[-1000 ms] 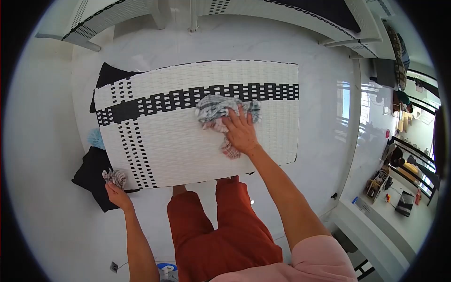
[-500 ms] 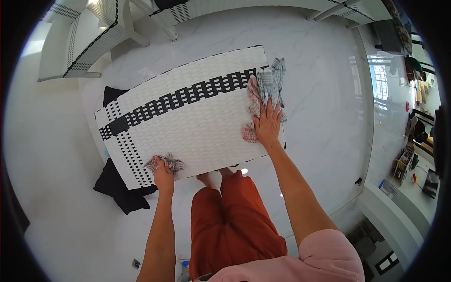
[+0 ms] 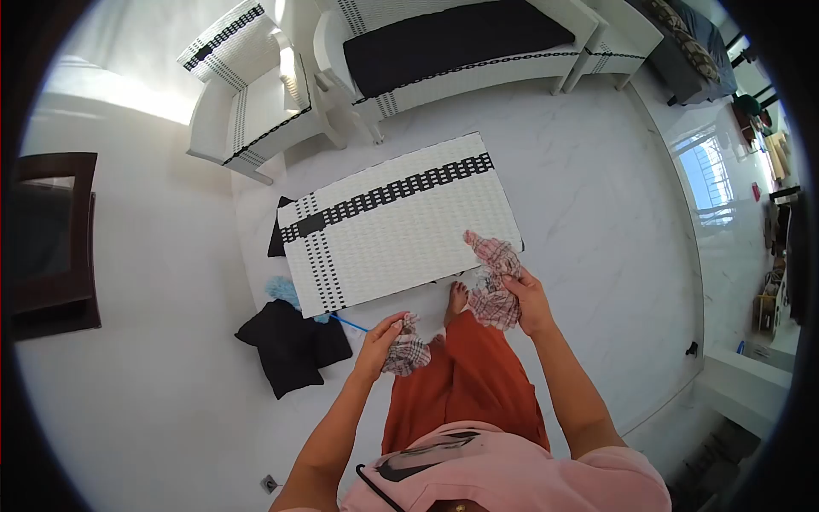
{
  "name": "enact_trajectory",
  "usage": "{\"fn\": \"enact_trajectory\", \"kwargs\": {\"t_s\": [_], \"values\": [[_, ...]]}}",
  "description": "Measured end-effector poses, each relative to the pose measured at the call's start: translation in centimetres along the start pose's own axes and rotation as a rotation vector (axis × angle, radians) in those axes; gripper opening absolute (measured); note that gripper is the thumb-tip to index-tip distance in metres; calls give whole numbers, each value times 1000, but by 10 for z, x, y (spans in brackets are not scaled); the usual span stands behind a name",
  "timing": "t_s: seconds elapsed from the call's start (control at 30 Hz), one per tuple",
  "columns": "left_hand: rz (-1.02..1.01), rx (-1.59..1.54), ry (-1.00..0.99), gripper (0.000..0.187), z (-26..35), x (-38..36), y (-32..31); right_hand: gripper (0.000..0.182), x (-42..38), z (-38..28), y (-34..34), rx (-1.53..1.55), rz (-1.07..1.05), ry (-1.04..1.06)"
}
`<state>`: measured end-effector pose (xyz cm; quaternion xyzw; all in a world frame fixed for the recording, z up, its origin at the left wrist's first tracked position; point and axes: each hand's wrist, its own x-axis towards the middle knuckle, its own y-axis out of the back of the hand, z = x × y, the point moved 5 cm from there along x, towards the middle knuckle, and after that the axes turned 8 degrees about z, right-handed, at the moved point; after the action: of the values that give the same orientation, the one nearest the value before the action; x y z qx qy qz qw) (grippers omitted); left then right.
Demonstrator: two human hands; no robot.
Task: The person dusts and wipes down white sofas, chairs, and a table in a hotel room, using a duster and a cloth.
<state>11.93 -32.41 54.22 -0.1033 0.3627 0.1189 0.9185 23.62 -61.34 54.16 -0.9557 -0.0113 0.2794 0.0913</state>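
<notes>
My left hand [image 3: 378, 346] is closed round a bunched checked cloth [image 3: 408, 348], held in front of my legs. In my right hand [image 3: 531, 300] I grip a larger red-and-white checked cloth [image 3: 492, 256], with a greyish checked part hanging among its folds. Both hands are raised off the woven white coffee table [image 3: 409, 230], near its front edge. A black block-pattern band runs along the tabletop, and a dotted strip crosses its left end.
Black cushions [image 3: 286, 341] lie on the floor left of the table, beside a fluffy blue duster [image 3: 282, 291] with a blue stick. A white woven armchair [image 3: 256, 111] and a bench with a black seat pad [image 3: 461, 44] stand behind. A dark wooden frame [image 3: 81, 256] is at far left.
Both hands have lifted off the tabletop and drawn back toward my body, each taking its cloth along. My view has pulled back, showing more of the furniture.
</notes>
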Motion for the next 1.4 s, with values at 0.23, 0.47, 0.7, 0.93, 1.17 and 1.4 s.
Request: {"fn": "enact_trajectory", "kwargs": {"t_s": [0.23,0.47,0.7,0.93,1.17,1.4], "values": [[-190,-589,186,56,46,-105,-38,46,-130,-95,-101,823,-475,-361],[-171,-669,-274,40,122,-110,-47,45,-119,-106,-70,468,-417,-248],[-58,-484,-336,34,152,-86,-121,36,-55,-166,58,273,-214,2],[-76,-285,-321,36,179,-56,-317,53,-60,-264,102,-702,-231,981],[74,-226,-394,43,203,-24,-386,48,6,-294,172,-373,-436,455],[32,-307,-356,44,237,9,-412,36,80,-322,222,-316,-157,259]]}}
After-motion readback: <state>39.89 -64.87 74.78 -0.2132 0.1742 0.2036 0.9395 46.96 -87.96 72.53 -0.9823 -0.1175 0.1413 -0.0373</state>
